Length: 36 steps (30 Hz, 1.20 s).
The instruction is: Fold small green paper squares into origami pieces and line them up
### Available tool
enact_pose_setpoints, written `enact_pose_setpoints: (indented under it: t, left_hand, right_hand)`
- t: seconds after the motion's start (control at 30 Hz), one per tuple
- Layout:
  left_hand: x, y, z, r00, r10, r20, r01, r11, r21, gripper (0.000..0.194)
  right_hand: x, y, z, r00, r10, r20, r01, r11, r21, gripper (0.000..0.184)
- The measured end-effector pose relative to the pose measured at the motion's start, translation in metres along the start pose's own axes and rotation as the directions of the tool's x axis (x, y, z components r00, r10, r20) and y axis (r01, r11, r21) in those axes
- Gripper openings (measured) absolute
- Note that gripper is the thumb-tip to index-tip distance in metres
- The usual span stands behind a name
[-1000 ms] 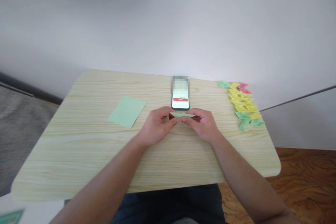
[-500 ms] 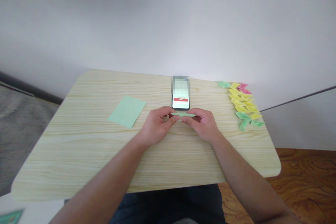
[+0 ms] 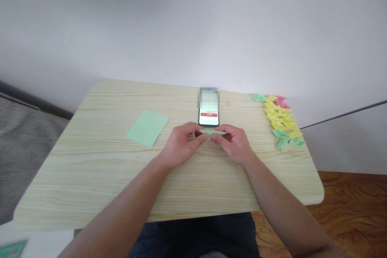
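A small folded green paper [image 3: 213,132] is pinched between both my hands just above the middle of the wooden table [image 3: 90,177]. My left hand [image 3: 180,145] grips its left end with thumb and fingers closed. Its right end is gripped by my right hand [image 3: 234,143] in the same way. A phone [image 3: 209,109] with a lit screen lies flat just behind the paper.
A flat green sheet [image 3: 147,127] lies to the left of my hands. Several folded paper pieces, yellow, green and pink [image 3: 281,121], are lined up along the table's right edge. A wall rises behind the table. Wood floor shows at the lower right.
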<state>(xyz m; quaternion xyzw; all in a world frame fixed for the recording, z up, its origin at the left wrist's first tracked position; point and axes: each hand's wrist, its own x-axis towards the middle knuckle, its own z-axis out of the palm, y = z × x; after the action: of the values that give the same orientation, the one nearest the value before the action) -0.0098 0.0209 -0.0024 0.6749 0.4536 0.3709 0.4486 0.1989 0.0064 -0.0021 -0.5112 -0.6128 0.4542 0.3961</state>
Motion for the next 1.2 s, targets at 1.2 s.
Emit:
enact_pose_setpoints:
  t: [1.2]
  left_hand:
    - [0.0013, 0.0022, -0.0039, 0.987, -0.003, -0.16, 0.007, 1.0, 0.024, 0.018]
  right_hand:
    - [0.0003, 0.0046, -0.0032, 0.998, -0.003, -0.064, 0.005, 1.0, 0.025, 0.023]
